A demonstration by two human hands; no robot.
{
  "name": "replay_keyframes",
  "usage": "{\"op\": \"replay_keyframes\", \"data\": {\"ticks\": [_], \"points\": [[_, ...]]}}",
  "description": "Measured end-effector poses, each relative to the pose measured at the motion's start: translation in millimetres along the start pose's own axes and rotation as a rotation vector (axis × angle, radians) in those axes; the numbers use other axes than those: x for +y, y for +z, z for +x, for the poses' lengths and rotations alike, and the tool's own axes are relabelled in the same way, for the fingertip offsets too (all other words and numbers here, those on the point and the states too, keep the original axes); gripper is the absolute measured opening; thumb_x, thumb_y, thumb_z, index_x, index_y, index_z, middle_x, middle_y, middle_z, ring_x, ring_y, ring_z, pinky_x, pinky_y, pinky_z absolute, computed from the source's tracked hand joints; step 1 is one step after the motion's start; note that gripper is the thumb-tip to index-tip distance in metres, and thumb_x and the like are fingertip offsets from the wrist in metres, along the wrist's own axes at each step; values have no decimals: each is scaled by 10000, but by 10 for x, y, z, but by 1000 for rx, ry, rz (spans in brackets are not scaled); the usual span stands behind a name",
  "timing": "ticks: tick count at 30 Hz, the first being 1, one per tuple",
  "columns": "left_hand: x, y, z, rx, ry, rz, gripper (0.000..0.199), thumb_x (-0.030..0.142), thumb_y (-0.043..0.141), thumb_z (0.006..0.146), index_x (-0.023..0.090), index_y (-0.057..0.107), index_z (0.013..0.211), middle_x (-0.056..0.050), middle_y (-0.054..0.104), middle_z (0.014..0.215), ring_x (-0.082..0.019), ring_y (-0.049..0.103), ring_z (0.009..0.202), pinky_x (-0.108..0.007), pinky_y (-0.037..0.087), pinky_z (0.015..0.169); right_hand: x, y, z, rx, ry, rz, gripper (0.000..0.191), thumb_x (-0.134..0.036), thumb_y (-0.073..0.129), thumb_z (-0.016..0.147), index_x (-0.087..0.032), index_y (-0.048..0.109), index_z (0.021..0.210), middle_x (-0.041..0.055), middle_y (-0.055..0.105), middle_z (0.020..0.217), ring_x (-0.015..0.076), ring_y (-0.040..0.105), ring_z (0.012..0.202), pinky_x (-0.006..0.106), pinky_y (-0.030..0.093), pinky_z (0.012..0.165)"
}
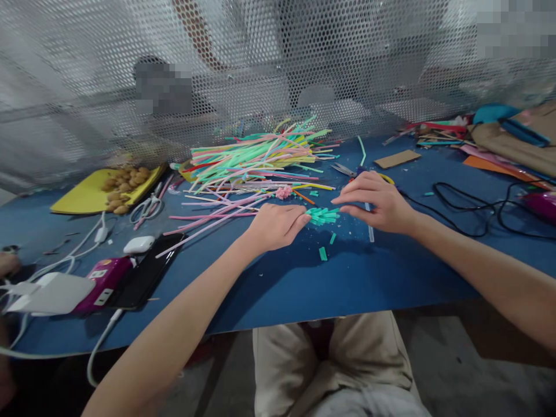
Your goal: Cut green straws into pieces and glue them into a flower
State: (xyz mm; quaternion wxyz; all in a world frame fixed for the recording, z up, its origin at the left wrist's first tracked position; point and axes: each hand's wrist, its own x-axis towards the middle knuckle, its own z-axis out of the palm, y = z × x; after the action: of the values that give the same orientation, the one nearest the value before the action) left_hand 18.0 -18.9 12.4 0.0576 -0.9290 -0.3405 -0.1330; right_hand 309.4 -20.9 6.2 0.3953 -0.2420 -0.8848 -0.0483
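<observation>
My left hand (278, 226) is closed, thumb and fingers pinching the near left end of a bundle of short teal-green pieces (322, 216) that fan out to the right. At the bundle's right end is my right hand (376, 200), its thumb and forefinger tips close to the pieces with a small gap between them. A few loose green cuttings (322, 253) lie on the table below. Just behind the bundle sits a small pink cluster (284, 192). Scissors (344, 169) lie behind my right hand, which partly hides them.
A pile of long pastel strips (256, 153) covers the back middle of the blue table (278, 295). Left are small brown fruits (124, 185) on a yellow sheet (80, 194), a phone (145, 278) and a purple power strip (104, 281). Right lie cardboard (397, 159) and a black cable (471, 202).
</observation>
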Motion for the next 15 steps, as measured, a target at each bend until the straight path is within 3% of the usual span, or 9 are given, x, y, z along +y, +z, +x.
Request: {"op": "replay_keyframes", "data": {"ticks": [15], "points": [[7, 5, -8, 25, 41, 0, 482, 433, 264, 1081, 202, 580, 798, -38, 655, 692, -171, 564, 567, -329, 213, 556, -31, 23, 20, -4, -38, 114, 110, -221, 666, 954, -251, 727, 1040, 34, 769, 991, 201, 700, 937, 394, 483, 890]]}}
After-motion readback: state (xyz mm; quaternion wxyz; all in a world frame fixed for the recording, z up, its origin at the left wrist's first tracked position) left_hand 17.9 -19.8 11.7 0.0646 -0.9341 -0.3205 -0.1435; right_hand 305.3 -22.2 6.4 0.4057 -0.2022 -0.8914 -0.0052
